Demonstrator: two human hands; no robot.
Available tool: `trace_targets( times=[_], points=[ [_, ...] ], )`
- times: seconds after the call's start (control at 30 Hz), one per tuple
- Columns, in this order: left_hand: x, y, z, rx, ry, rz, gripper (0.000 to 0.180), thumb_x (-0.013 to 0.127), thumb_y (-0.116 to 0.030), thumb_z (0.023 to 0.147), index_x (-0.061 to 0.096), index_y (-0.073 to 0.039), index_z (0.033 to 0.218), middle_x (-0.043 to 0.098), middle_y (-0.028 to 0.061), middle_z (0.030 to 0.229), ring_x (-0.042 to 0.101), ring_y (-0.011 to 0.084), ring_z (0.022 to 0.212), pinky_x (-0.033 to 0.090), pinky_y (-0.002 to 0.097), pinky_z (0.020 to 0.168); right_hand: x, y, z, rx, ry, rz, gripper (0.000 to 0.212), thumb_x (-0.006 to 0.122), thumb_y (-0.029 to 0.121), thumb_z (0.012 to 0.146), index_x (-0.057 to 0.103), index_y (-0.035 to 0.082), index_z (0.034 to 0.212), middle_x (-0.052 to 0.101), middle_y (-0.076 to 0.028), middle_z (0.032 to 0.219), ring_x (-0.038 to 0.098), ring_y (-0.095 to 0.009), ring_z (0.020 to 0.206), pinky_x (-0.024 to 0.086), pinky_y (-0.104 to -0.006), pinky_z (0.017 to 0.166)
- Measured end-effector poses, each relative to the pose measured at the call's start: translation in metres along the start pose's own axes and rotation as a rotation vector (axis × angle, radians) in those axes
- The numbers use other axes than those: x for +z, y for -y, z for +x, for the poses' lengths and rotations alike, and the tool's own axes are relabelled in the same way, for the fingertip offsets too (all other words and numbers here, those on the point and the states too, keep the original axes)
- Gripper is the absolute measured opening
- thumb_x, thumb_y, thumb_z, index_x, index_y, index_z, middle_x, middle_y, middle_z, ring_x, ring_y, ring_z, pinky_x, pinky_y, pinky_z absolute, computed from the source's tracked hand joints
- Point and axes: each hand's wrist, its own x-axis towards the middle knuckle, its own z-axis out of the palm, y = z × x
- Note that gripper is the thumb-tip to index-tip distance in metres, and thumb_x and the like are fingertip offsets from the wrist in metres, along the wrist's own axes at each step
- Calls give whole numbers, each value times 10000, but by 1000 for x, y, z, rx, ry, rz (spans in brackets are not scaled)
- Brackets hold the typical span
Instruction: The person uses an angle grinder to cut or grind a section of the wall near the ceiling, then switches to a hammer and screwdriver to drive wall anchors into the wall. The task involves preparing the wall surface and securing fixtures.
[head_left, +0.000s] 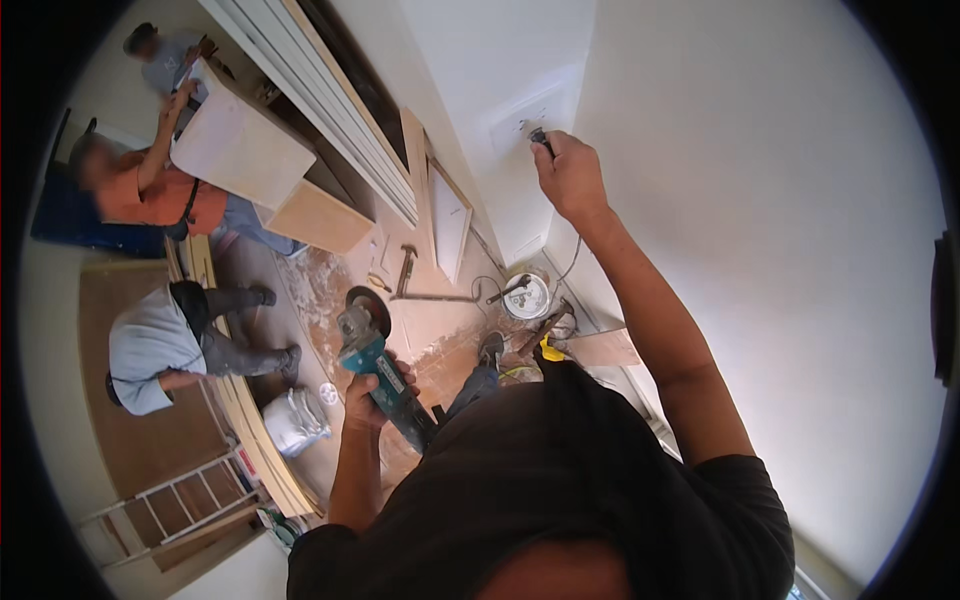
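Pale walls [760, 220] and a dusty, reddish-brown floor [440, 378] are framing a cluttered work room. At far left, a metal ladder [190, 497] is resting near a co-worker in a pale shirt [155, 340]; above them, another in an orange shirt [210, 205] is reaching up to a boxy wooden unit [235, 150]. Just left of centre, my left hand [362, 400] is gripping a teal angle grinder [372, 362] around its body, its disc [370, 305] pointing away from me. I am judging it dense and rigid, front-heavy toward its metal head [356, 325], perhaps slippery with dust; the long body, well behind the disc, is looking like the safest hold. Farther right, a white bucket [527, 299] is standing near the wall, a dark tool [510, 289] lying across its top. Beyond, my right hand [575, 180] is pinching a dark plug [541, 140] at a white wall plate [515, 125]; whether it is seated, I cannot tell.
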Motion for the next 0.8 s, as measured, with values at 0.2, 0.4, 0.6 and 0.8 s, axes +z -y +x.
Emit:
trace_targets(
  times=[0.2, 0.4, 0.6, 0.8],
  points=[
    [6, 15, 4, 42, 75, -91, 669, 837, -337, 760, 577, -28, 1293, 709, 157, 1054, 726, 349, 975, 606, 556, 885, -3, 11, 5, 48, 79, -50, 256, 647, 204, 989, 593, -14, 866, 652, -233, 829, 624, -441, 749, 503, -498, 693],
    [10, 18, -5, 136, -6, -81, 581, 773, -240, 764, 556, -22, 1258, 707, 180, 993, 733, 351, 906, 627, 563, 824, 1, 7, 5, 58, 103, -109, 246, 639, 210, 985, 618, -14, 886, 675, -236, 852, 654, -440, 790, 525, -512, 726],
    [18, 19, 3, 226, -198, 53, 512, 758, -227, 766, 558, -17, 1188, 690, 173, 908, 728, 324, 803, 647, 508, 706, -4, 18, 0, 72, 119, -210, 261, 626, 239, 993, 617, -2, 892, 684, -226, 856, 662, -436, 793, 530, -518, 728],
    [27, 21, 8, 199, -257, 110, 460, 762, -210, 763, 568, -10, 1129, 676, 162, 851, 715, 305, 751, 638, 470, 661, 2, 24, 5, 64, 113, -292, 261, 613, 253, 999, 614, 10, 904, 687, -217, 854, 672, -422, 794, 538, -516, 727]
  ],
)
